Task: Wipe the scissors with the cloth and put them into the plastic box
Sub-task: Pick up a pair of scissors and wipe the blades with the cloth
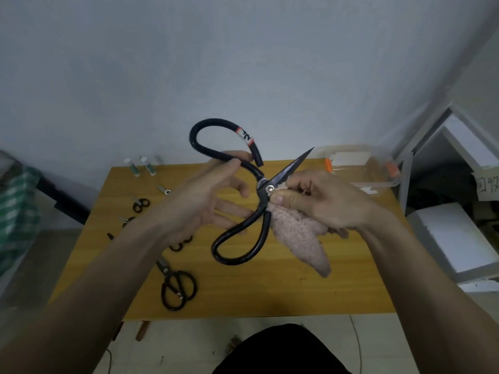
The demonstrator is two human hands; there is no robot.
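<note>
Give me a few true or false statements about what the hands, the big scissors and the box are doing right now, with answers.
1. The left hand holds the large scissors by a handle loop. True.
2. The right hand presses a pink cloth against the scissors near the pivot. True.
3. The large scissors already lie in the plastic box. False: they are held above the table.
4. The cloth is green. False: it is pink.
5. Other scissors lie on the table. True.
</note>
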